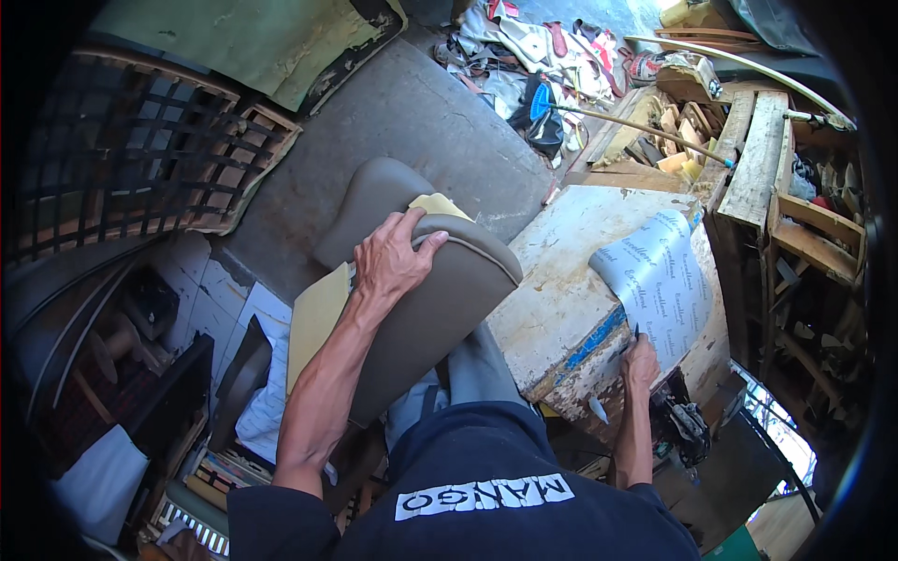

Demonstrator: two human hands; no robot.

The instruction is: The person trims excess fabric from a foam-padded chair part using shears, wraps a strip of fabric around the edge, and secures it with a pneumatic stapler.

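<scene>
Left hand grips grey seat cushion; right hand pinches pen beside printed sheet

Place: I see an upholstery workshop, crowded and rough.
Bench: a worn white wooden block with chipped paint serves as a work surface.
Work piece: a grey padded seat cushion with yellow foam under it.
Scraps: a heap of fabric and leather offcuts lies on the concrete floor.
Stock: wooden frames and planks stacked on my right; a webbed seat frame on my left.
</scene>
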